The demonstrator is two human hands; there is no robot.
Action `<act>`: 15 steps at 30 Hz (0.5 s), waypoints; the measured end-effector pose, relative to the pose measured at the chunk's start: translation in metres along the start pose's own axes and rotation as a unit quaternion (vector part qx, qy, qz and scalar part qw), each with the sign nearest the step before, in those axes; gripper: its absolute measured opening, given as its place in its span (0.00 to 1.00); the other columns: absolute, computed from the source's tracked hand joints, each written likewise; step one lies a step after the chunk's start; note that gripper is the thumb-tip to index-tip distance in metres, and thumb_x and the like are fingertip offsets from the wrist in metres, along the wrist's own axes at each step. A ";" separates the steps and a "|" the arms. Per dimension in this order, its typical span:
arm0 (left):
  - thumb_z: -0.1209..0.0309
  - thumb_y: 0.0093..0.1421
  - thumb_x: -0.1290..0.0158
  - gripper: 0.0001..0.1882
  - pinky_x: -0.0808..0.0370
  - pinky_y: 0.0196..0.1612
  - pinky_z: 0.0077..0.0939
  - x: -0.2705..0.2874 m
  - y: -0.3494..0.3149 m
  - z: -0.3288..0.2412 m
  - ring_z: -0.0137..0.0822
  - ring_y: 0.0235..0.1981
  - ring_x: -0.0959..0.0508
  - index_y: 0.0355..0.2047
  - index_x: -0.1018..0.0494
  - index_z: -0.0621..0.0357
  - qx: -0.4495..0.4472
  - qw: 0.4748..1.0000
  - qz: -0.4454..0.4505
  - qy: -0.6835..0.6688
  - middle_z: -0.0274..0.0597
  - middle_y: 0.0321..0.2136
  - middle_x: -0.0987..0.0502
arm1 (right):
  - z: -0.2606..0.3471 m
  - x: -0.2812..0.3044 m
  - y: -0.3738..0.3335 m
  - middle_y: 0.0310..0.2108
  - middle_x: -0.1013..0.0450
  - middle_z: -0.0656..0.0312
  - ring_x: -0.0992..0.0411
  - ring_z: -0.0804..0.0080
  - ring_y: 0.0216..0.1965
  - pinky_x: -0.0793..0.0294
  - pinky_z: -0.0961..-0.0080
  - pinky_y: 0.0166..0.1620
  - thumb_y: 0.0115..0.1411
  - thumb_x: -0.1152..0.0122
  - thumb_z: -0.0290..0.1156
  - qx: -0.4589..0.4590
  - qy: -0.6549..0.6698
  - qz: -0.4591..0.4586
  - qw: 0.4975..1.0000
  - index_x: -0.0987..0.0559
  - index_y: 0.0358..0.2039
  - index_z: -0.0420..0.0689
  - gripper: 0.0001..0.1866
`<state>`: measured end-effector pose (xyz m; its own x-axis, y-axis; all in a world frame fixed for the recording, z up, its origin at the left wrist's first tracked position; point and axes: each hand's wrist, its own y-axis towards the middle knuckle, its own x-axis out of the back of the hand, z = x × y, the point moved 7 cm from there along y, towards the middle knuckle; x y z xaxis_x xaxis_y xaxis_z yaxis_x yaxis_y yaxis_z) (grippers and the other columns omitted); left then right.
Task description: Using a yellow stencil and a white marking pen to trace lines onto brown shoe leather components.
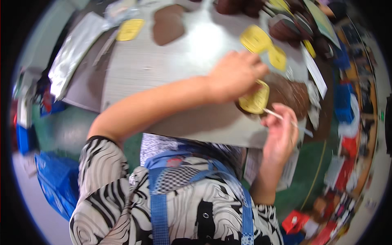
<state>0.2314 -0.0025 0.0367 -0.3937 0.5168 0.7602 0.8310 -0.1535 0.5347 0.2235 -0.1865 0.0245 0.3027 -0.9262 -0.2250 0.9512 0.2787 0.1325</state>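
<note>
Over the right part of the table, my left hand (237, 77) is bent down with its fingers curled. Its fingertips are blurred and partly hidden, close to the upper edge of a flat yellow template (254, 101). This template lies against a brown, shiny sheet piece (290, 94), which is partly covered by it. My right hand (282, 131) pinches a thin white pen-like stick (274, 114), one end of which reaches the template's lower right edge.
More yellow templates (255, 38) lie beyond my left hand, and another yellow one (130, 30) is at the far left. A brown cut piece (168, 25) rests at the back. Dark maroon shoe parts (286, 28) are piled at the far right. Clear plastic (77, 53) covers the left side.
</note>
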 end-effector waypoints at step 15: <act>0.64 0.64 0.42 0.10 0.26 0.34 0.42 0.048 -0.105 -0.029 0.47 0.32 0.22 0.31 0.25 0.56 0.125 0.960 0.043 -0.245 0.43 0.27 0.25 | -0.023 -0.071 -0.019 0.24 0.32 0.64 0.34 0.79 0.25 0.30 0.79 0.33 0.78 0.54 0.41 -0.016 -0.031 0.104 0.994 0.25 0.32 0.39 0.21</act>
<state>0.1137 0.0144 0.0275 -0.1383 0.8554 0.4992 0.9448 -0.0371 0.3254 0.1850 -0.1206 0.0161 0.4903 -0.8611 -0.1349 0.8698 0.4736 0.1384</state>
